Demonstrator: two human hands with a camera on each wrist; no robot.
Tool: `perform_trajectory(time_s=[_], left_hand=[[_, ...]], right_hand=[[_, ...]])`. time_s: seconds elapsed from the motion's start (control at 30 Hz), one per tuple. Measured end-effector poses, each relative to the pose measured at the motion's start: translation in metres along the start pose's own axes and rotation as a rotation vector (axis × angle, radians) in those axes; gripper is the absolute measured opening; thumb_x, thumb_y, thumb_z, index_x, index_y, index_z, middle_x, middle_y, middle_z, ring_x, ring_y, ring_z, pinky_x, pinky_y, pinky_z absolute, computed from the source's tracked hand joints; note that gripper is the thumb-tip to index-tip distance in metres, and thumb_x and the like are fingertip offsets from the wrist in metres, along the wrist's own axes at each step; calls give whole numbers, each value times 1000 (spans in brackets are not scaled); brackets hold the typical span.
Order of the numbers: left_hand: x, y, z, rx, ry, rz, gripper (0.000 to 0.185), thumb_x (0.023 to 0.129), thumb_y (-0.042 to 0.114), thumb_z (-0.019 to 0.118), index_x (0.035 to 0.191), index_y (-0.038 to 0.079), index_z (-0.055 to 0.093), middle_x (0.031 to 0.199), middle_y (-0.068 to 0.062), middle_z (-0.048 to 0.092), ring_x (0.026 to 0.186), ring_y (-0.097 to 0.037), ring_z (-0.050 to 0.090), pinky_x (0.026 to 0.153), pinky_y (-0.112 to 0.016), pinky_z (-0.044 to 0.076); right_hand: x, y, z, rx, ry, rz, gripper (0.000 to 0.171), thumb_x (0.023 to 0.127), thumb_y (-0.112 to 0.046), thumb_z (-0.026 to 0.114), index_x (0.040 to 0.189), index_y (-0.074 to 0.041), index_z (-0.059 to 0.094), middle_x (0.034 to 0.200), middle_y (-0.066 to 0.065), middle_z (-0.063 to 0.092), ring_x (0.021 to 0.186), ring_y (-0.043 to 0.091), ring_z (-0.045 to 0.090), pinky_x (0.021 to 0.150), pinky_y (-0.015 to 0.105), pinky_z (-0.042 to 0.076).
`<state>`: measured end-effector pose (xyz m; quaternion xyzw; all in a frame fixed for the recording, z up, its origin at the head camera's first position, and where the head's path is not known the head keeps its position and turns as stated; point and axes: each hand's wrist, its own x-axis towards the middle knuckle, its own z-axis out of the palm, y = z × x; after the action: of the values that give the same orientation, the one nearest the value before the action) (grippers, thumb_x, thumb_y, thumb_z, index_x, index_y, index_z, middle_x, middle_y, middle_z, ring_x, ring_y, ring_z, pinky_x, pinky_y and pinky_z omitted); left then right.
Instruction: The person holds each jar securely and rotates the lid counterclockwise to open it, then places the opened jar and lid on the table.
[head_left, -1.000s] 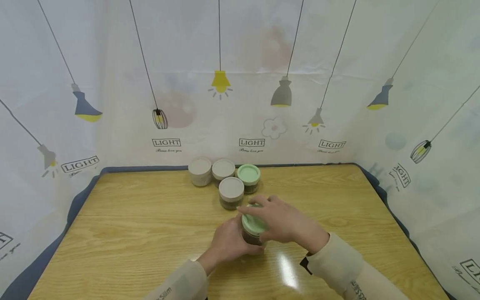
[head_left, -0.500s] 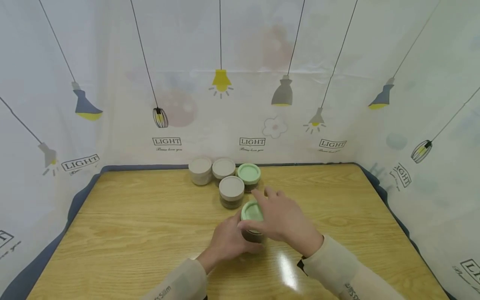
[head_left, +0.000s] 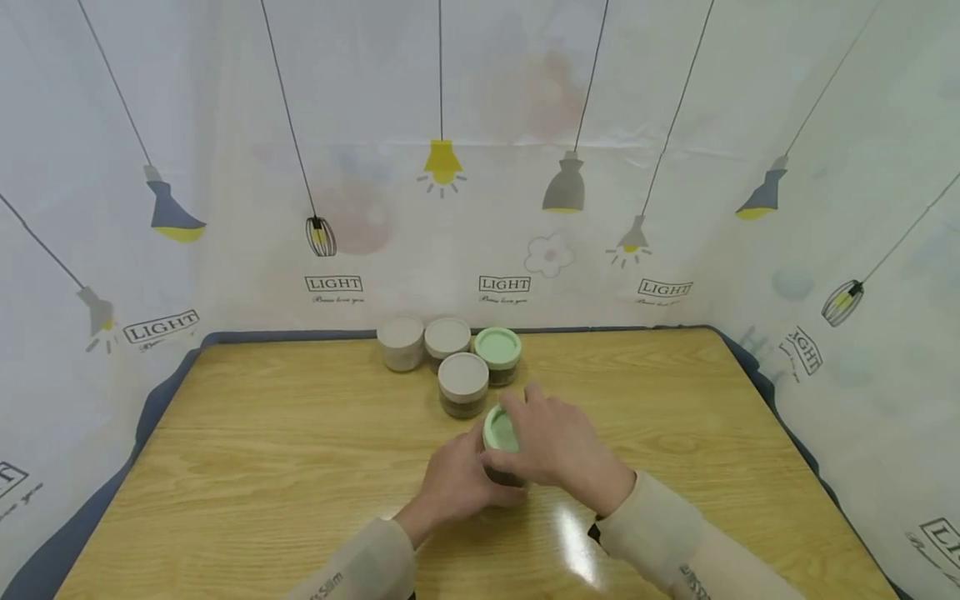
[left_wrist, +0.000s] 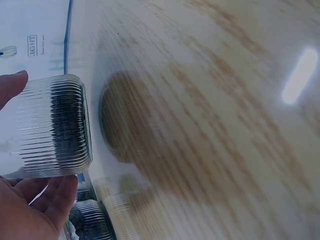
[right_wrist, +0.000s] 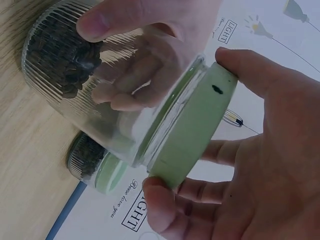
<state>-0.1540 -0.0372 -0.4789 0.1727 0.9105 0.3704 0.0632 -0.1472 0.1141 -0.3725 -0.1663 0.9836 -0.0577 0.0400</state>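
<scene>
A ribbed glass jar (head_left: 504,475) with dark contents and a pale green lid (head_left: 497,431) is held just above the wooden table (head_left: 262,467), tilted. My left hand (head_left: 457,482) wraps round the glass body (left_wrist: 55,125); its thumb (left_wrist: 11,87) and fingers (left_wrist: 37,212) show on either side. My right hand (head_left: 551,442) grips the green lid (right_wrist: 192,132) by its rim, with its thumb (right_wrist: 250,70) on one side and its fingers (right_wrist: 165,200) on the other. The left hand's fingers (right_wrist: 125,95) show through the glass.
Several more jars stand grouped at the table's far middle: three with beige lids (head_left: 400,342) (head_left: 447,337) (head_left: 462,383) and one with a green lid (head_left: 498,348) (right_wrist: 100,167). Printed white curtains (head_left: 675,208) wall the table on three sides.
The right hand has shifted its hold round the green lid. The jar has moved slightly away from me and now tilts. The left hand keeps its hold on the glass.
</scene>
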Motion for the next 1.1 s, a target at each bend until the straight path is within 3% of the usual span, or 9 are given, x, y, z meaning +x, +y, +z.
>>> perform_trajectory(time_s=[0.13, 0.27, 0.5, 0.6, 0.7, 0.87, 1.1], left_hand=[[1, -2, -1, 7, -14, -7, 98, 59, 59, 84, 141, 23, 43, 119, 5, 66, 108, -15, 62, 89, -38, 51], [1, -2, -2, 9, -31, -9, 93, 60, 60, 83, 136, 22, 47, 119, 5, 66, 108, -15, 63, 90, -39, 51], [0, -2, -1, 10, -37, 3, 95, 62, 59, 82, 139, 18, 45, 118, 3, 66, 106, -15, 63, 88, -37, 52], [0, -3, -1, 5, -32, 13, 97, 63, 58, 83, 141, 17, 43, 120, 3, 66, 107, -14, 63, 89, -36, 53], [0, -2, -2, -15, -36, 4, 100, 63, 58, 83, 144, 19, 40, 123, 3, 65, 110, -15, 63, 91, -38, 52], [0, -2, -2, -19, -40, -12, 106, 63, 59, 82, 150, 22, 34, 128, 0, 63, 113, -19, 61, 91, -43, 51], [0, -1, -1, 9, -14, 21, 105, 63, 57, 83, 149, 22, 35, 124, 1, 65, 109, -18, 62, 87, -40, 51]], right_hand=[[2, 3, -2, 26, -54, -29, 66, 77, -54, 69, 133, -26, 50, 108, 13, 54, 85, 25, 55, 62, 39, 49], [2, 5, -4, 44, -87, -76, 64, 73, -42, 72, 133, -33, 50, 113, 14, 53, 92, 26, 51, 63, 38, 48], [1, 8, -13, 51, -128, -185, 69, 73, -28, 77, 136, -34, 52, 137, 16, 49, 117, 37, 50, 78, 47, 53], [-1, 8, -18, 40, -141, -199, 83, 71, -36, 83, 144, -35, 44, 149, 15, 41, 129, 42, 45, 93, 56, 49], [-1, 7, -20, 34, -91, -177, 92, 72, -55, 79, 150, -31, 37, 152, 17, 38, 131, 44, 45, 96, 59, 46], [-1, 0, -12, -2, -2, -49, 92, 73, -81, 57, 143, -21, 46, 133, 16, 53, 111, 38, 56, 79, 51, 53], [-3, -5, -5, -59, 22, 24, 84, 73, -79, 60, 129, -17, 55, 116, 15, 57, 97, 35, 59, 66, 46, 54]])
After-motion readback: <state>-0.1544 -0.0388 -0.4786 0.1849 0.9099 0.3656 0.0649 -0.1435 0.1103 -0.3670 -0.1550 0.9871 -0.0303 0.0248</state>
